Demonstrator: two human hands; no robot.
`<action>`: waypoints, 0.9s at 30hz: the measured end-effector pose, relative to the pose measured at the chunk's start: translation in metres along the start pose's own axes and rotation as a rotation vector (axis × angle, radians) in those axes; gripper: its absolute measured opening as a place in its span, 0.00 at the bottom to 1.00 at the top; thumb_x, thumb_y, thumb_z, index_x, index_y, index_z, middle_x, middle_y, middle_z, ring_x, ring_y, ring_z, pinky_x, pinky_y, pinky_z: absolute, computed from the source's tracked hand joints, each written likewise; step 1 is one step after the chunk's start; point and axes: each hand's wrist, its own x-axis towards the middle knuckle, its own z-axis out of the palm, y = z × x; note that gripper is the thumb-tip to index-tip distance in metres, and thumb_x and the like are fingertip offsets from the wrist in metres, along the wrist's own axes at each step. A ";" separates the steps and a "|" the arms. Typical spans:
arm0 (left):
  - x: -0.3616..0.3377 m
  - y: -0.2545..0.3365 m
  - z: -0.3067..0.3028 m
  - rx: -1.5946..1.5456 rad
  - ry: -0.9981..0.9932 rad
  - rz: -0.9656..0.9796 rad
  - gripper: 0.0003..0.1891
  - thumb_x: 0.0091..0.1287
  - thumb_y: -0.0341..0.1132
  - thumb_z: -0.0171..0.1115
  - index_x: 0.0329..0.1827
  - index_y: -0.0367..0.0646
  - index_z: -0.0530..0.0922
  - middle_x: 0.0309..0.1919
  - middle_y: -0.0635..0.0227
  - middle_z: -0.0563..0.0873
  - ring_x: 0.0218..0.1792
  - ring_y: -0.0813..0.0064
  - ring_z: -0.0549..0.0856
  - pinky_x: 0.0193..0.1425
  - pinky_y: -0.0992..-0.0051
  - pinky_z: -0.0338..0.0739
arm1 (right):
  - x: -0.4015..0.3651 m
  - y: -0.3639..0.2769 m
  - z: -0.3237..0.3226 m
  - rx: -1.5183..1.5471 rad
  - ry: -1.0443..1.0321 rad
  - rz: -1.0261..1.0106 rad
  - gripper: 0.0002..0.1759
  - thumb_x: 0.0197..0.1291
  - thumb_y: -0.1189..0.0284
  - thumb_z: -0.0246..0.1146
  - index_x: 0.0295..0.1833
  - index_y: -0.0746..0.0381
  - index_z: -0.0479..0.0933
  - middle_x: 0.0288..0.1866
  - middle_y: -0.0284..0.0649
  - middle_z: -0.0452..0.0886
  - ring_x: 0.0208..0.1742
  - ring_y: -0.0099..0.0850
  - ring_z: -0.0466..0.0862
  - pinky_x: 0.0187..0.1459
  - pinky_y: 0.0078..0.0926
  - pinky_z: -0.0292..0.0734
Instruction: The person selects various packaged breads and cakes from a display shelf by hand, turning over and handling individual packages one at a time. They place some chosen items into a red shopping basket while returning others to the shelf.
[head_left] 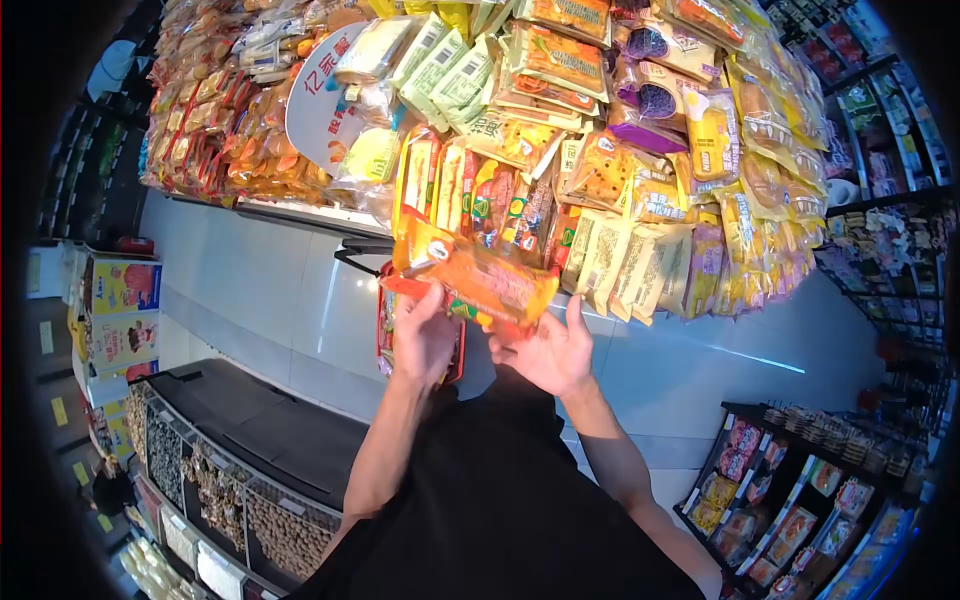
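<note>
An orange bag of packaged bread (485, 278) is held up in front of the display, over its front edge. My left hand (425, 338) grips the left end of the bag, thumb at its near edge and fingers partly hidden behind. My right hand (555, 350) is at the right end, palm up, fingers curled under the lower edge and thumb apart from the wrapper. Beneath the orange bag, a green-and-yellow wrapper (464, 308) shows between my hands. Just beyond lie upright red-and-yellow packs (455, 188) in a row.
The display is heaped with bagged breads, including purple packs (655, 100) and pale yellow packs (605, 265). Below my hands, a red basket (384, 335) shows partly. Bulk bins (290, 530) stand at lower left, a dark shelf rack (790, 500) at lower right. Grey tiled floor (270, 290) lies between.
</note>
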 end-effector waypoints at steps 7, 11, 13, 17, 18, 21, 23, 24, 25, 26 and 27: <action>0.032 -0.021 0.039 0.157 0.217 0.065 0.11 0.72 0.37 0.65 0.53 0.46 0.77 0.44 0.76 0.84 0.47 0.79 0.83 0.62 0.63 0.74 | 0.017 -0.022 0.019 -0.399 0.341 -0.122 0.19 0.75 0.58 0.58 0.60 0.62 0.75 0.46 0.43 0.86 0.43 0.27 0.85 0.48 0.28 0.79; 0.060 -0.031 0.053 0.151 0.205 -0.034 0.11 0.72 0.40 0.66 0.49 0.45 0.77 0.41 0.73 0.83 0.40 0.79 0.82 0.54 0.69 0.80 | 0.029 -0.036 0.016 -0.347 0.453 -0.307 0.20 0.74 0.57 0.60 0.59 0.62 0.75 0.49 0.43 0.86 0.45 0.30 0.85 0.49 0.29 0.79; 0.066 -0.040 0.043 0.173 0.255 -0.108 0.12 0.73 0.40 0.65 0.50 0.42 0.77 0.46 0.66 0.85 0.44 0.74 0.85 0.55 0.68 0.82 | 0.032 -0.039 0.019 -0.291 0.524 -0.386 0.20 0.74 0.58 0.60 0.60 0.62 0.73 0.54 0.45 0.84 0.49 0.32 0.85 0.52 0.31 0.78; 0.067 -0.049 0.030 0.340 0.232 -0.101 0.15 0.75 0.40 0.63 0.54 0.37 0.76 0.50 0.61 0.85 0.53 0.67 0.87 0.61 0.66 0.81 | 0.035 -0.038 0.002 -0.123 0.566 -0.302 0.20 0.73 0.59 0.61 0.60 0.61 0.72 0.62 0.47 0.78 0.57 0.35 0.82 0.56 0.35 0.77; 0.067 -0.052 0.025 0.345 0.228 -0.099 0.17 0.74 0.42 0.63 0.55 0.36 0.76 0.51 0.60 0.85 0.53 0.67 0.87 0.61 0.67 0.81 | 0.034 -0.035 -0.001 -0.125 0.565 -0.302 0.20 0.73 0.59 0.61 0.60 0.61 0.72 0.62 0.47 0.78 0.57 0.35 0.82 0.56 0.35 0.77; 0.069 -0.048 0.023 0.464 0.197 -0.127 0.24 0.75 0.51 0.60 0.57 0.34 0.77 0.52 0.57 0.85 0.53 0.66 0.87 0.62 0.65 0.80 | 0.040 -0.035 -0.009 -0.023 0.597 -0.312 0.23 0.71 0.58 0.64 0.61 0.61 0.71 0.59 0.45 0.77 0.58 0.34 0.80 0.57 0.35 0.77; 0.071 -0.039 0.024 0.571 0.171 -0.157 0.30 0.76 0.57 0.56 0.58 0.33 0.77 0.52 0.55 0.86 0.53 0.64 0.87 0.62 0.63 0.79 | 0.043 -0.035 -0.012 0.021 0.649 -0.343 0.29 0.67 0.54 0.67 0.64 0.60 0.70 0.54 0.42 0.76 0.54 0.33 0.80 0.56 0.34 0.77; 0.073 -0.031 0.021 0.613 0.153 -0.274 0.36 0.74 0.64 0.50 0.58 0.33 0.77 0.52 0.54 0.87 0.53 0.63 0.87 0.63 0.61 0.78 | 0.042 -0.033 -0.011 0.017 0.650 -0.347 0.29 0.67 0.54 0.67 0.64 0.60 0.70 0.54 0.42 0.76 0.54 0.33 0.80 0.56 0.34 0.77; 0.074 -0.026 0.020 0.656 0.135 -0.392 0.43 0.73 0.71 0.44 0.58 0.32 0.78 0.52 0.52 0.87 0.53 0.61 0.87 0.63 0.59 0.77 | 0.041 -0.032 -0.011 0.026 0.633 -0.270 0.31 0.65 0.51 0.68 0.64 0.58 0.69 0.52 0.42 0.76 0.52 0.33 0.80 0.55 0.34 0.77; 0.075 -0.026 0.019 0.666 0.137 -0.403 0.48 0.71 0.76 0.36 0.57 0.32 0.79 0.50 0.52 0.88 0.52 0.59 0.87 0.64 0.58 0.75 | 0.040 -0.029 -0.007 0.037 0.615 -0.193 0.34 0.63 0.48 0.70 0.64 0.57 0.68 0.51 0.41 0.75 0.49 0.32 0.80 0.53 0.34 0.77; 0.076 -0.026 0.018 0.664 0.133 -0.402 0.48 0.71 0.76 0.36 0.57 0.32 0.79 0.50 0.52 0.88 0.52 0.59 0.87 0.64 0.58 0.75 | 0.041 -0.027 -0.003 0.034 0.614 -0.196 0.34 0.63 0.48 0.70 0.64 0.57 0.68 0.51 0.41 0.75 0.49 0.32 0.80 0.53 0.34 0.77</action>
